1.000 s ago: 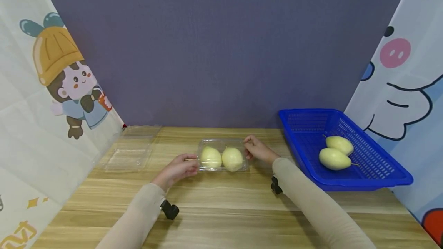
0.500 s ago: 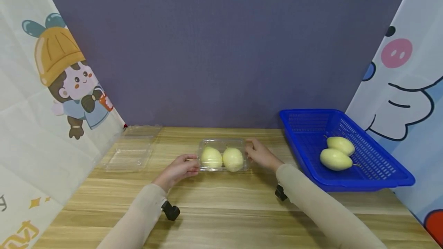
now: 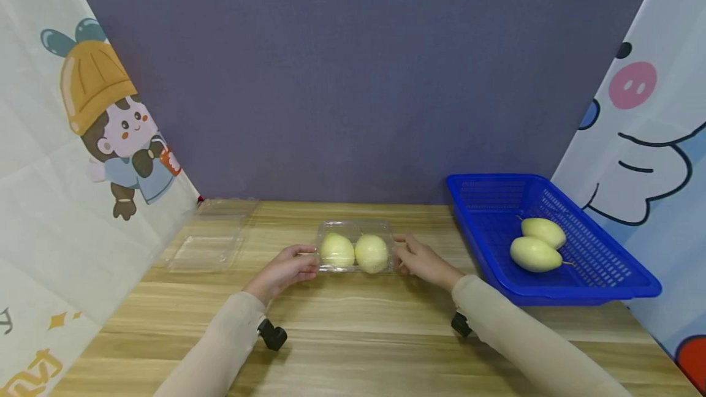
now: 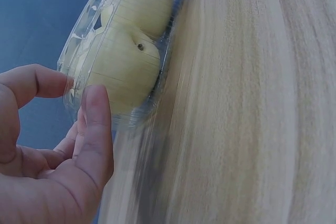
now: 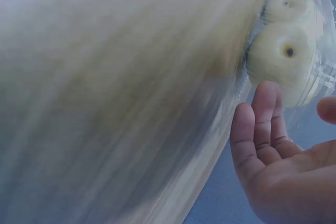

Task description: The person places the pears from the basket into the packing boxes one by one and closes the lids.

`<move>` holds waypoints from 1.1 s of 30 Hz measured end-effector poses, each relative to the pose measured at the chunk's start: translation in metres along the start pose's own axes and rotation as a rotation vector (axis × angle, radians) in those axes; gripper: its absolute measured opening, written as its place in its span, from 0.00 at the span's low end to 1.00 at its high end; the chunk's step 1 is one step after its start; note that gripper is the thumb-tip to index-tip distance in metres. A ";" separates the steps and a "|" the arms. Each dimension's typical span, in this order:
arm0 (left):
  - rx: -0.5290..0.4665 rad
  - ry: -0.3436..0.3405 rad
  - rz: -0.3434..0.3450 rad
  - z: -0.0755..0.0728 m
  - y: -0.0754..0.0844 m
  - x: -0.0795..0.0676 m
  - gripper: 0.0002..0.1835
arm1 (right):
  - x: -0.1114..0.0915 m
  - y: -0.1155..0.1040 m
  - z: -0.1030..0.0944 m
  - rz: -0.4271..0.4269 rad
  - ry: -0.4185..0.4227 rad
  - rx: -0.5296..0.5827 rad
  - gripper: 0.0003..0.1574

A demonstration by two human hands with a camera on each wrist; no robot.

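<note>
A clear plastic clamshell box lies on the wooden table at the centre of the head view. Inside it, two pale yellow pears sit side by side. My left hand holds the box's left end; in the left wrist view one fingertip is at the upper edge and other fingers overlap the side wall. At the right end is my right hand, its fingertips close against the box. The right wrist view shows those fingers loosely extended, with the thumb apart from them.
A blue plastic basket on the right holds two more pears. Another clear plastic container stands at the table's back left. A grey-blue panel rises behind the table, with cartoon-printed cloths on both sides.
My right hand has moved slightly right and down from the box's upper right corner to its right end, and its fingers have loosened. The left hand and the box stay nearly still.
</note>
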State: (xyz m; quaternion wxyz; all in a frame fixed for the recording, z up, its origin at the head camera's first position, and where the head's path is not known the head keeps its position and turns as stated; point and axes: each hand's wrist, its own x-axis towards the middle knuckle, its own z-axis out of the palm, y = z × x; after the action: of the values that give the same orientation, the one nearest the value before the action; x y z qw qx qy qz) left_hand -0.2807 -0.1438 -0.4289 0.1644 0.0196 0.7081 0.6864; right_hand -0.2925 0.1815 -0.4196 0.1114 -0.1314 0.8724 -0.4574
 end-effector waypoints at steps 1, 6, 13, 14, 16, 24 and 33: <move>0.002 -0.004 0.001 0.000 0.000 0.000 0.29 | -0.002 0.001 0.000 -0.003 -0.003 0.002 0.33; 0.002 -0.004 -0.001 0.001 0.000 0.001 0.28 | -0.009 0.003 -0.001 0.010 -0.028 -0.002 0.32; 0.008 0.002 0.002 0.001 0.001 0.001 0.28 | -0.013 0.006 0.003 0.004 -0.057 0.003 0.25; 0.008 0.000 0.002 0.001 0.001 0.001 0.28 | -0.014 0.006 0.003 0.001 -0.061 0.003 0.24; 0.004 -0.001 0.000 0.001 0.001 0.001 0.28 | -0.015 0.006 0.004 -0.005 -0.075 -0.001 0.22; 0.006 -0.007 -0.003 0.000 -0.001 0.001 0.29 | -0.016 0.005 0.007 -0.024 -0.130 0.086 0.20; 0.002 -0.026 0.018 0.000 -0.001 0.002 0.29 | -0.010 0.007 0.009 0.042 -0.198 0.255 0.23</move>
State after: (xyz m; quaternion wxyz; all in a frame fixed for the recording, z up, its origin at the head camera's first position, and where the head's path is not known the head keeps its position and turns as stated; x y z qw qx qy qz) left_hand -0.2827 -0.1437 -0.4300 0.1675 0.0348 0.7065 0.6868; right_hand -0.2808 0.1814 -0.4298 0.2223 -0.1425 0.7947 -0.5466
